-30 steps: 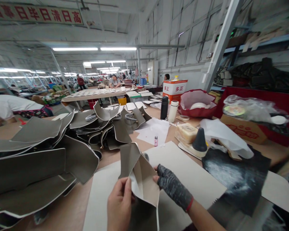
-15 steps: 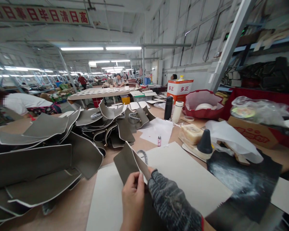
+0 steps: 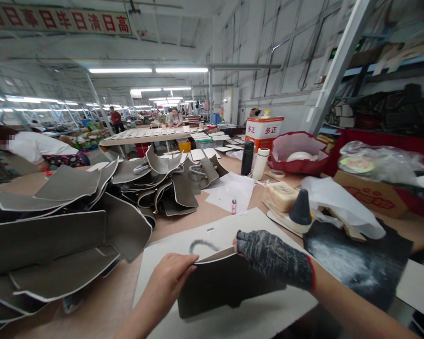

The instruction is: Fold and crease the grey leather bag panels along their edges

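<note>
A dark grey-brown leather bag panel [image 3: 219, 287] with pale edges stands tilted between my hands. My left hand [image 3: 173, 275], bare, pinches its top left corner between thumb and fingers. At the top right, my right hand [image 3: 261, 254], in a grey fingerless knit glove with a red cuff, grips the same edge; its fingertips are partly hidden. Just behind the panel a curved, plastic-wrapped handle [image 3: 203, 244] sticks up. Beneath it all lies a large off-white sheet [image 3: 162, 249], with a small metallic piece [image 3: 210, 230] showing on it.
Stacked grey bag panels [image 3: 49, 235] fill the left. Pink-handled nippers [image 3: 233, 206] lie ahead on white paper [image 3: 229, 190]. To the right are a dark cone [image 3: 301, 207], a yellowish block [image 3: 281, 195], two bottles [image 3: 260, 164] and a black sheet [image 3: 356, 263]. A person [image 3: 38, 146] bends at far left.
The bag panel has turned from a folded, upright pose to lying broadside towards me. My hands have spread apart, the left moving left and the right moving right along its top edge.
</note>
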The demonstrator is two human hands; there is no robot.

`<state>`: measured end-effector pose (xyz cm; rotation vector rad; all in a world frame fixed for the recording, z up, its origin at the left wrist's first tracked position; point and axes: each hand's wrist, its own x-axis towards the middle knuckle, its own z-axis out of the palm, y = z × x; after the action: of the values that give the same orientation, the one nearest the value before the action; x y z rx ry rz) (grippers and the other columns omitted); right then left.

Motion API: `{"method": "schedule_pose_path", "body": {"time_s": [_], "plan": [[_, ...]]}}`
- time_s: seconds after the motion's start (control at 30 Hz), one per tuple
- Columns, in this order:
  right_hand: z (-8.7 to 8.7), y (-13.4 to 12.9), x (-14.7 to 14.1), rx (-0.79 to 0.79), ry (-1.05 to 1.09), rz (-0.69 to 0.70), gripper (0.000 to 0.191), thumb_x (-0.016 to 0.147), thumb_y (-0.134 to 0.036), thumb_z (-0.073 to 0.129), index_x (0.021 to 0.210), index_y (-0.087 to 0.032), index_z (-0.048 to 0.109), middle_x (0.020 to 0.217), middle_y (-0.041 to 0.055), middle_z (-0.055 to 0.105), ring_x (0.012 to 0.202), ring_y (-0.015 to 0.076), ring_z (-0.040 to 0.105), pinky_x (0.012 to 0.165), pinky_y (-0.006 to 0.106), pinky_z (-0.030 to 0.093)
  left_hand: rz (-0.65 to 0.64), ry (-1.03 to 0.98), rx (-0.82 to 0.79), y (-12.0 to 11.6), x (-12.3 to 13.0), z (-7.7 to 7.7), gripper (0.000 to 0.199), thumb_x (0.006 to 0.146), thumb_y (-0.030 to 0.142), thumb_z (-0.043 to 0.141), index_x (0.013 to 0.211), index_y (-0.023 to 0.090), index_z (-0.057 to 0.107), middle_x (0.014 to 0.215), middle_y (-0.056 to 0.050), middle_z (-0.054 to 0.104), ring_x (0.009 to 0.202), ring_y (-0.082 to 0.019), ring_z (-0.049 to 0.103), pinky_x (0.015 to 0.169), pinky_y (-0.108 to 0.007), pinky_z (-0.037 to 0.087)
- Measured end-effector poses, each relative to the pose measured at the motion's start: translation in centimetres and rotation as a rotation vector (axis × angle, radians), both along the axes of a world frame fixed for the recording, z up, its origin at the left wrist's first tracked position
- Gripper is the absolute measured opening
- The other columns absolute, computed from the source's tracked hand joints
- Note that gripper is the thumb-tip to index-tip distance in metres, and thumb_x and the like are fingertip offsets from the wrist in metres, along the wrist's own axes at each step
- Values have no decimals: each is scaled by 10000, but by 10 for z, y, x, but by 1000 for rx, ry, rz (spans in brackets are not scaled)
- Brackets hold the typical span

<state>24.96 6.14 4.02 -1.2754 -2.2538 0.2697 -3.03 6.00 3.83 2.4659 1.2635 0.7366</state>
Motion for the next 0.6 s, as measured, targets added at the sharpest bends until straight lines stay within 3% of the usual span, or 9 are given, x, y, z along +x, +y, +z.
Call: {"method": "schedule_pose_path", "body": {"time_s": [0.07, 0.13, 0.23, 0.37, 0.47, 0.6], "plan": [[6, 2, -3, 53, -213, 67, 202, 764, -194, 428, 825, -184, 621, 745, 79, 619, 666, 191, 528, 638, 305, 406, 39, -45, -45, -3, 1, 1, 264, 840, 370, 455, 944, 277, 679, 866, -31, 720, 802, -188, 654, 726, -270, 506], [13, 1, -8, 124, -358, 33, 227, 799, -188, 388, 797, -166, 614, 683, 84, 600, 596, 180, 511, 557, 294, 364, 48, -72, -111, -6, 2, 4, 249, 838, 368, 457, 913, 286, 680, 867, -10, 722, 806, -179, 660, 736, -241, 498], [22, -5, -16, 230, -474, -51, 195, 773, -194, 417, 747, -164, 608, 607, 77, 578, 502, 173, 481, 468, 290, 289, 27, -33, -212, -8, 7, 12, 238, 836, 358, 454, 901, 300, 676, 864, 10, 723, 803, -175, 663, 719, -216, 486], [31, -13, -25, 273, -520, -44, 186, 755, -221, 436, 726, -164, 611, 568, 84, 576, 438, 179, 465, 418, 295, 224, -6, 102, -262, -10, 23, 25, 271, 846, 320, 408, 917, 301, 669, 815, 3, 720, 755, -189, 664, 652, -221, 474], [38, -15, -29, 165, -495, 27, 187, 767, -227, 431, 747, -174, 609, 611, 76, 604, 498, 196, 530, 439, 292, 274, -56, 133, -247, -11, 35, 31, 290, 862, 321, 378, 929, 299, 659, 802, -1, 714, 740, -186, 657, 639, -217, 456], [49, -16, -23, -116, -351, 186, 189, 762, -155, 455, 843, -211, 616, 758, 25, 648, 674, 178, 595, 559, 255, 389, -83, 177, -233, -10, 35, 36, 316, 878, 346, 345, 881, 287, 656, 775, -8, 702, 713, -181, 644, 627, -214, 430]]}}
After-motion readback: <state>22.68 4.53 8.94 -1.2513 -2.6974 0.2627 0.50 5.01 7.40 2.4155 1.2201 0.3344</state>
